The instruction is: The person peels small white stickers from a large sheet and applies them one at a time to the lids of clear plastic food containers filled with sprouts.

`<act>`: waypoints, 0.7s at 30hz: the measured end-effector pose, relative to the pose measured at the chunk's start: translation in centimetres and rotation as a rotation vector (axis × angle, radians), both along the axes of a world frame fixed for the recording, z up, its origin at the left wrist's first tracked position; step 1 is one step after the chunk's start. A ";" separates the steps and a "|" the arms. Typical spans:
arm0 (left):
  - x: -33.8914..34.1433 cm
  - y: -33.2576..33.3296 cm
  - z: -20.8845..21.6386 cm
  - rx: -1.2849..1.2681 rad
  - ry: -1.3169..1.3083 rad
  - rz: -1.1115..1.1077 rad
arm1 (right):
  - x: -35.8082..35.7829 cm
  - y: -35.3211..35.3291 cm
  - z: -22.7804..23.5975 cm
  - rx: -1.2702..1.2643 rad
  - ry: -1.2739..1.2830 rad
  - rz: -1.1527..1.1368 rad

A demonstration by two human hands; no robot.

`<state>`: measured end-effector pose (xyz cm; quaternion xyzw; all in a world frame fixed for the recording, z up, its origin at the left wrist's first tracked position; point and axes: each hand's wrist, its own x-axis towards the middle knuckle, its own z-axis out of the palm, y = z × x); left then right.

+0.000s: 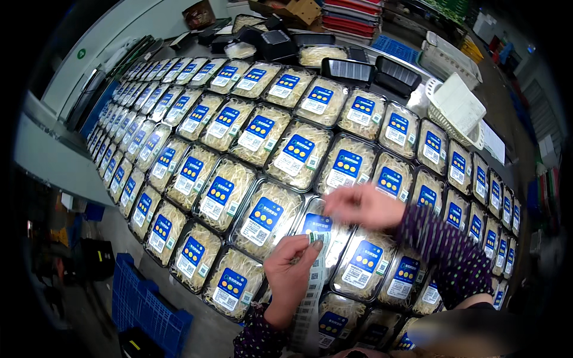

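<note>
Many black trays of bean sprouts (267, 216), film-topped with blue-and-white labels, stand in close rows on the table. My left hand (289, 268) is closed, thumb and fingers pinching the upper end of a strip of small stickers (308, 298). Below it, the strip hangs over the near trays. My right hand (365, 206) hovers over the trays just right of the left hand. Its fingers are smeared by motion, so whether they hold anything cannot be made out. Several trays carry a small green-and-white sticker beside the main label; one tray is partly hidden beneath my hands.
Empty black trays (348, 70) and more sprouts lie at the far edge. A white plastic basket (456, 110) stands at the far right. Red and grey crates (352, 18) are stacked behind. A blue pallet (146, 304) is on the floor at the near left.
</note>
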<state>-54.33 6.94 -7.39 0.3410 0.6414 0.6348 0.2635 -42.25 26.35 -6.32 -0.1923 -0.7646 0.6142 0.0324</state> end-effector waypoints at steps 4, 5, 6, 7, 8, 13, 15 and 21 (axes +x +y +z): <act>0.0 0.3 0.4 -0.052 -0.223 -0.045 | 1.0 -5.3 1.4 -0.097 0.160 -0.206; -0.2 0.3 0.4 -0.062 -0.281 -0.048 | 0.9 -5.3 1.8 0.060 0.204 -0.213; -0.4 0.3 0.4 -0.073 -0.333 -0.045 | 0.5 -5.3 2.0 0.215 0.252 -0.213; -0.6 0.0 0.4 -0.080 -0.346 -0.041 | -0.6 -3.7 1.4 0.336 0.236 -0.288; -0.8 -0.3 0.0 -0.099 -0.282 -0.051 | -2.1 -0.8 1.7 0.282 0.201 -0.414; -1.5 -0.2 0.5 -0.031 -0.090 -0.116 | -4.5 17.7 -1.5 1.355 -0.246 -0.334; -2.6 -0.4 1.0 -0.020 -0.184 -0.062 | -7.3 19.7 -3.0 1.456 -0.339 -0.215; -5.0 -0.4 -0.3 0.008 -0.180 0.003 | -8.4 21.4 -5.2 1.450 -0.582 -0.289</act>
